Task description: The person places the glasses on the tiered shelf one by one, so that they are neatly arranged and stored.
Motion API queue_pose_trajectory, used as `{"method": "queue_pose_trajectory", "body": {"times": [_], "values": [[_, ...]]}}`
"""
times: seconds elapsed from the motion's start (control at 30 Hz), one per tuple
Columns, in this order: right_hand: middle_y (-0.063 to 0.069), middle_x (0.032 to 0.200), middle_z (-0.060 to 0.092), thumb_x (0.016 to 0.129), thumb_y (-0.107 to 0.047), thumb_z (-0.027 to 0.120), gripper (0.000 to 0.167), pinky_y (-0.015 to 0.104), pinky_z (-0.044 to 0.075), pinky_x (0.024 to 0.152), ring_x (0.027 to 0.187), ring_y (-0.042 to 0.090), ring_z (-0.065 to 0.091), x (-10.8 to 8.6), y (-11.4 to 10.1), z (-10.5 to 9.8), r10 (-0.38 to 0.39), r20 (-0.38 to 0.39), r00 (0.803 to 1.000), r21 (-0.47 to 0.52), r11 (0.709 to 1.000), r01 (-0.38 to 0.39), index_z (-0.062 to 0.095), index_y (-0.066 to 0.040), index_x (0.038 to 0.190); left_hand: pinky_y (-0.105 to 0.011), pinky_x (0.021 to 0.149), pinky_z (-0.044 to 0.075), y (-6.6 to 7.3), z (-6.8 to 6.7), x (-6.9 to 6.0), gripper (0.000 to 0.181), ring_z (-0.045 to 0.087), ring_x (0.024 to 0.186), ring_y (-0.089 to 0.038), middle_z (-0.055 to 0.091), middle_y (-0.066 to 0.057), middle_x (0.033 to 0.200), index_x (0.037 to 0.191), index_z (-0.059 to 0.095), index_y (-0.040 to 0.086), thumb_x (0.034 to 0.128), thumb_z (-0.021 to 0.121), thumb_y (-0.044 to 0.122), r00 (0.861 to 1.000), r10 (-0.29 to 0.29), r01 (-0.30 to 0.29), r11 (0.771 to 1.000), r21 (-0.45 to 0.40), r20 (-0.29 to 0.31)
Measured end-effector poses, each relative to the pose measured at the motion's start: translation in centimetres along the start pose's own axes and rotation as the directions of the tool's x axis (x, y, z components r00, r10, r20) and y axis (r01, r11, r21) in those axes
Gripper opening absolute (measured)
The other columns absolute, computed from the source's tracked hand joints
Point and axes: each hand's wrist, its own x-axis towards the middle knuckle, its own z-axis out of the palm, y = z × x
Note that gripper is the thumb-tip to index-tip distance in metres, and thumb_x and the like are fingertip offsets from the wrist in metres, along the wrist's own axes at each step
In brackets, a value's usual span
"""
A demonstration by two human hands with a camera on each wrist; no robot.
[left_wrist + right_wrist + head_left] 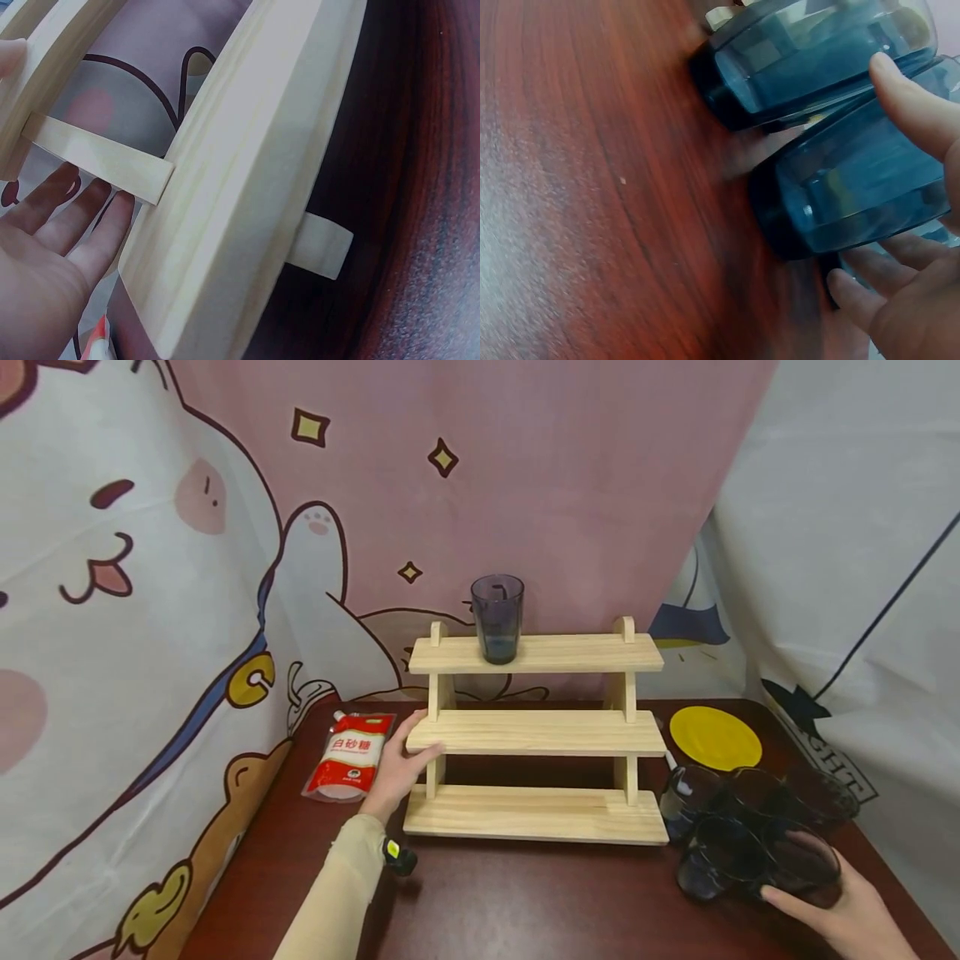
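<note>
A three-tier wooden display rack point(536, 732) stands at the middle of the table. My left hand point(401, 766) holds its left side, with the thumb on the middle board and the fingers behind the upright, as the left wrist view shows. One blue-tinted glass point(498, 622) stands on the top board, left of its centre. At the right, my right hand point(862, 906) holds the nearest right glass point(855, 165) of a cluster, thumb on one side and fingers on the other. Another blue glass point(817, 60) stands right beside it.
Several more dark glasses point(693, 789) crowd together right of the rack. Behind them lies a yellow plate point(715, 737). A red and white bag point(348, 756) lies left of the rack. Printed cloth point(570, 485) hangs behind and along both sides of the dark red table point(525, 893).
</note>
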Motion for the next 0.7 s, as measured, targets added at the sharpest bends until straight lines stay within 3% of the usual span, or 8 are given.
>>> {"method": "queue_pose_trajectory", "body": {"times": [0.1,0.23,0.33,0.43,0.57,0.7], "values": [[0.038,0.131,0.059,0.084,-0.044,0.089,0.106,0.027,0.058,0.065,0.076,0.003,0.067,-0.2,0.1,0.4,-0.009,-0.039,0.999,0.022,1.0,0.01,0.031,0.009,0.155,-0.053,0.124,0.025,0.3,-0.1,-0.1,0.071,0.03,0.155,-0.026,0.035,-0.004,0.169,0.157,0.05,0.024,0.094,0.082,0.02,1.0,-0.021,0.021,1.0,-0.001,0.011],[0.038,0.133,0.057,0.083,-0.043,0.09,0.102,0.025,0.057,0.063,0.075,-0.005,0.062,-0.3,0.2,0.7,-0.021,-0.094,0.995,0.019,1.0,0.023,0.035,0.009,0.152,-0.052,0.122,0.03,2.5,-0.2,-0.9,0.071,0.032,0.154,-0.029,0.034,-0.009,0.17,0.158,0.049,0.017,0.0942,0.081,0.016,0.999,-0.043,0.043,0.999,0.008,0.024],[0.038,0.137,0.053,0.083,-0.045,0.09,0.104,0.021,0.056,0.063,0.076,-0.013,0.055,-0.2,0.4,0.9,0.017,-0.114,0.993,0.044,0.999,-0.012,0.034,0.008,0.153,-0.052,0.12,0.033,4.0,-0.2,-1.4,0.07,0.034,0.153,-0.029,0.036,-0.008,0.169,0.158,0.05,0.015,0.0943,0.081,0.015,0.998,-0.05,0.049,0.999,0.015,0.026],[0.035,0.139,0.053,0.083,-0.046,0.09,0.104,0.016,0.054,0.065,0.078,-0.018,0.051,-0.3,0.4,1.2,0.067,-0.134,0.989,0.088,0.995,-0.055,0.033,0.006,0.154,-0.053,0.12,0.034,4.2,-0.1,-1.5,0.07,0.034,0.153,-0.03,0.036,-0.008,0.169,0.158,0.05,0.016,0.0946,0.08,0.016,0.998,-0.054,0.053,0.998,0.017,0.03],[0.021,0.131,0.059,0.081,-0.044,0.092,0.101,0.013,0.053,0.066,0.079,-0.018,0.052,-0.7,0.5,1.7,0.111,-0.179,0.977,0.137,0.987,-0.087,0.035,-0.001,0.153,-0.054,0.121,0.032,2.9,-0.2,-1.0,0.073,0.031,0.154,-0.029,0.035,-0.007,0.17,0.159,0.048,0.017,0.0943,0.081,0.018,0.998,-0.054,0.054,0.999,0.008,0.031],[-0.017,0.112,0.058,0.077,-0.042,0.095,0.099,0.014,0.053,0.066,0.079,-0.018,0.053,-1.1,0.5,1.9,0.16,-0.217,0.963,0.177,0.977,-0.122,0.039,-0.01,0.152,-0.055,0.123,0.028,0.8,-0.2,-0.3,0.073,0.029,0.155,-0.027,0.034,-0.003,0.17,0.159,0.048,0.023,0.0945,0.082,0.021,0.999,-0.048,0.048,0.999,-0.005,0.021]]}}
